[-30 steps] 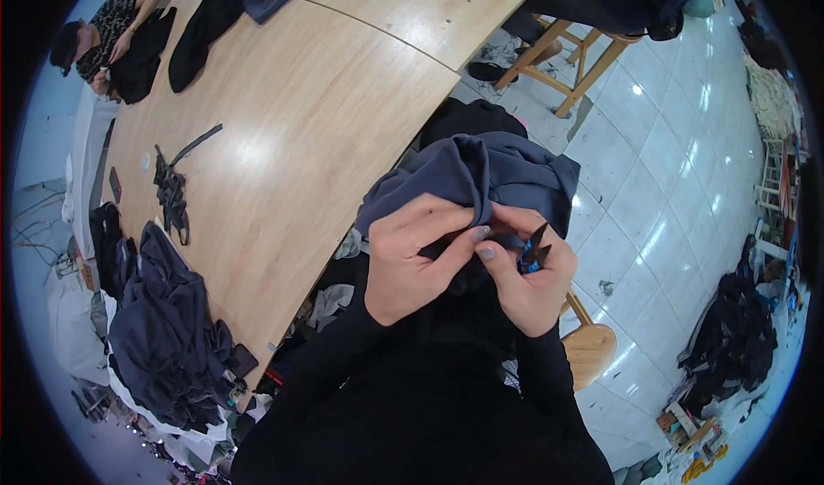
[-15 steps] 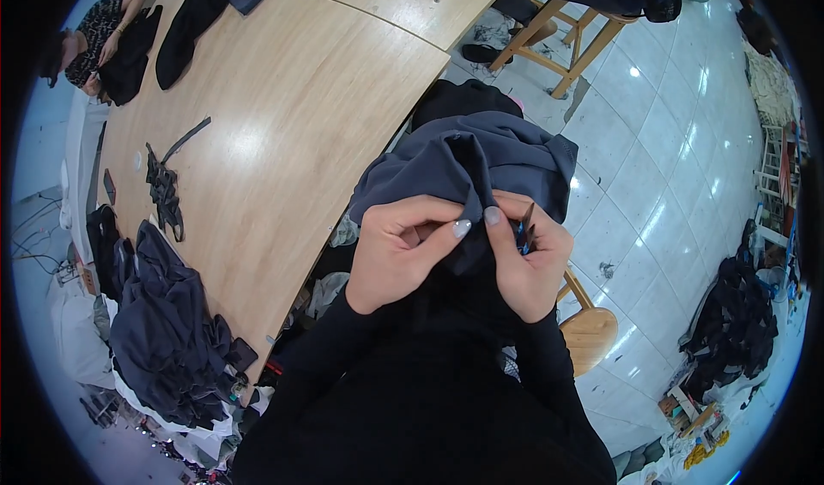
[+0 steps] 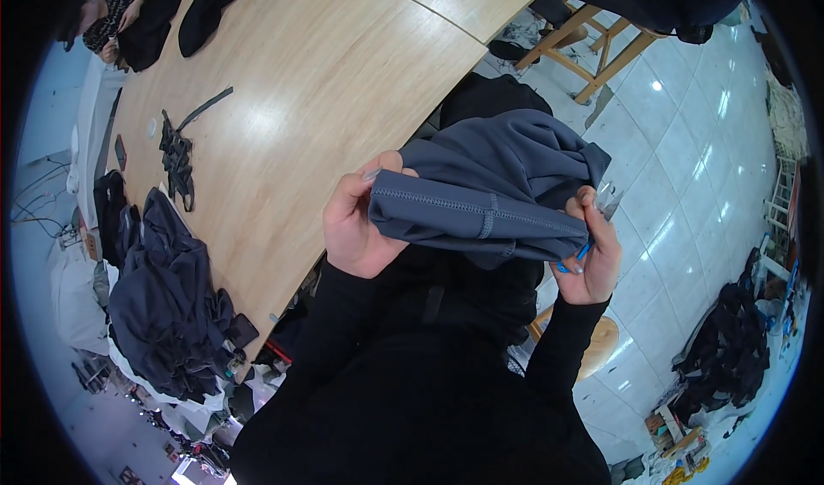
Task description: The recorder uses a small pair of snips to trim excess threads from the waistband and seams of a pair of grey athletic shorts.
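Note:
A dark grey-blue garment [image 3: 515, 150] lies over my lap, with a hemmed edge stretched flat between my hands. Zigzag-like overlock stitching runs along that band, and a short seam crosses it near the middle. My left hand [image 3: 365, 215] grips the band's left end, thumb on top. At the right end, my right hand [image 3: 592, 249] pinches the cloth between thumb and fingers. Small blue-handled thread snips [image 3: 566, 267] are tucked in that same hand; their metal blades stick out beyond the fingers.
A wooden table [image 3: 283, 142] stands at my left, bearing a pile of dark garments [image 3: 163, 305], a phone [image 3: 243, 330] and dark fabric strips [image 3: 177, 163]. A co-worker [image 3: 129, 9] handles black cloth at the far left. Wooden stools [image 3: 592, 56] stand on the tiled floor [image 3: 661, 193].
My hands have moved apart, drawing the bunched cloth out into a straight, flat band with its stitching showing. The view has shifted slightly.

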Tool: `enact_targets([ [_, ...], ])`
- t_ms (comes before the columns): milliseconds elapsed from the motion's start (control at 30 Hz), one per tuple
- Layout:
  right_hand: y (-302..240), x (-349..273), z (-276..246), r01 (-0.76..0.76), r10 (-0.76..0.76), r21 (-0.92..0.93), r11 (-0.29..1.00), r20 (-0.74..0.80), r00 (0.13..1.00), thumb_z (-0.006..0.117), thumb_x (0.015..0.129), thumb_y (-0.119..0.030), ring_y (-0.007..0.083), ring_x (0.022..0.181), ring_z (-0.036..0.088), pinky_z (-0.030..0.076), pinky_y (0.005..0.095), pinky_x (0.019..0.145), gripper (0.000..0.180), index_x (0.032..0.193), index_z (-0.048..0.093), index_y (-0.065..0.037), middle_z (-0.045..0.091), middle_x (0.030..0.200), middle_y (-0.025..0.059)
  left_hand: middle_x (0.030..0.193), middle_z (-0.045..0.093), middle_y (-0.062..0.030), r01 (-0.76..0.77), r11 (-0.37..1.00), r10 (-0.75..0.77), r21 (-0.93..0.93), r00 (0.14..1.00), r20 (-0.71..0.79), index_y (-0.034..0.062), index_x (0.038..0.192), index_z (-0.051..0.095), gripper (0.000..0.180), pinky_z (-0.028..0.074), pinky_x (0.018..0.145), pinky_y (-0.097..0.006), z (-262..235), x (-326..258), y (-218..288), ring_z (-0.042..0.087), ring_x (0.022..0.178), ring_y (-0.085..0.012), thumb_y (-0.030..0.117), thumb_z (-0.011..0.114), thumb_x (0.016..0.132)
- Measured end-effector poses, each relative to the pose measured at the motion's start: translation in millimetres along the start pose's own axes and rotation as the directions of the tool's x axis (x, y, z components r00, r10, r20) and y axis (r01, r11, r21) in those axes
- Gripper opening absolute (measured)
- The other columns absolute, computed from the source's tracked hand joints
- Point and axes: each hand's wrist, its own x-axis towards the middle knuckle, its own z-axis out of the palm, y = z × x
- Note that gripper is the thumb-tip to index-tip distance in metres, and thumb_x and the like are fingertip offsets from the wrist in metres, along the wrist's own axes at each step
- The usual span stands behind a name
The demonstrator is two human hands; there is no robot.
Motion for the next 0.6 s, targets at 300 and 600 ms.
enact_targets([
  [300,-10,-4,-31,-0.089,0.096,0.257,0.962,-0.016,0.995,0.047,0.113,-0.010,0.0090,0.080,0.051,0.032,0.0198,0.046,0.046,0.157,0.045,0.001,0.064,0.134,0.0199,0.117,0.067,-0.0108,-0.064,0.992,0.036,-0.110,0.970,-0.239,-0.0057,0.131,0.058,0.034,0.050,0.110,-0.042,-1,1,-3,0.066,0.120,-0.0253,0.011,0.046,0.104],
  [600,-13,-2,-28,-0.072,0.045,0.354,0.932,0.084,0.995,0.044,0.111,-0.006,0.0077,0.091,0.058,0.033,0.0186,0.048,0.064,0.171,0.024,-0.002,0.051,0.157,0.0282,0.171,0.038,-0.0240,-0.099,0.973,0.090,-0.209,0.994,-0.054,-0.0065,0.166,0.028,0.067,0.023,0.136,-0.056,0,10,-7,0.036,0.160,-0.0358,0.003,0.042,0.101],
])
